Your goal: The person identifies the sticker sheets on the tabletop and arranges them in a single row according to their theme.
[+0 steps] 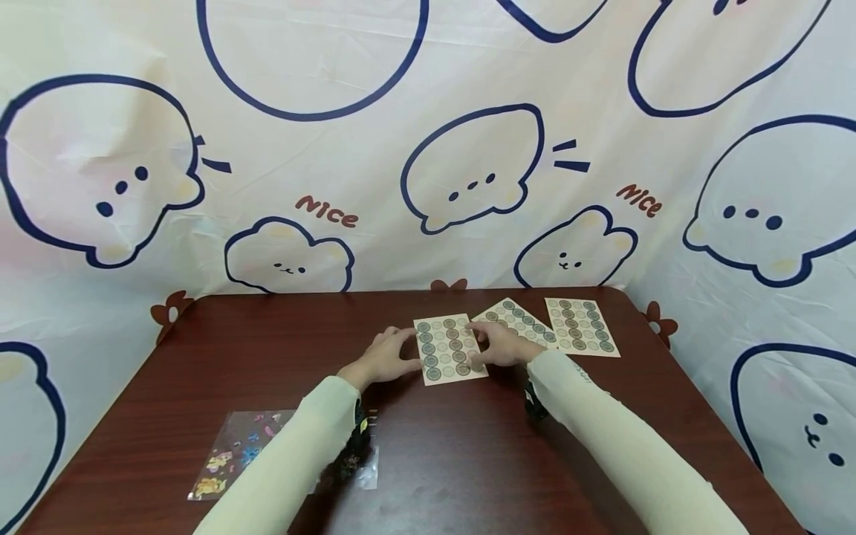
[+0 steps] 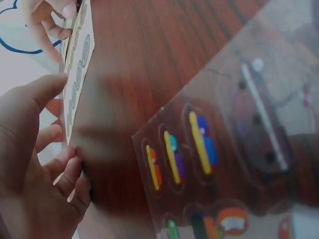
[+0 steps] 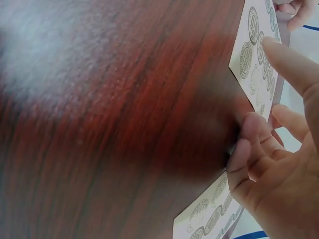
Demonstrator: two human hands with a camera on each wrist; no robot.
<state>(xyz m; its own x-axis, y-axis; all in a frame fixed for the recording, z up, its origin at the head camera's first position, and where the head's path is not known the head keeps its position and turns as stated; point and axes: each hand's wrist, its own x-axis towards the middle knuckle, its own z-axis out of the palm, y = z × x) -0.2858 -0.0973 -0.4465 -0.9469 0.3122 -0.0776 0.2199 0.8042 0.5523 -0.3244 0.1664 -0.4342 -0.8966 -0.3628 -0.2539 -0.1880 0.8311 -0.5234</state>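
Observation:
A cream sheet (image 1: pixel 443 349) with rows of round, stamp-like designs lies on the table between both hands. Its left edge meets the thumb and fingers of my left hand (image 1: pixel 384 357), which are spread apart along it. In the left wrist view, that hand (image 2: pixel 35 154) has loosely bent fingers by the edge. My right hand (image 1: pixel 500 345) touches the opposite side, and the right wrist view shows its thumb (image 3: pixel 286 59) on the printed face. The other right fingers are spread near the edge; their contact underneath is hidden.
Two similar sheets lie to the right: a tilted one (image 1: pixel 518 321) partly behind my right hand, and another (image 1: pixel 582 327) near the back right corner. A clear sheet with colourful stickers (image 1: pixel 230 453) lies front left, partly under my left sleeve. Patterned cloth (image 1: pixel 374 253) hangs behind the table.

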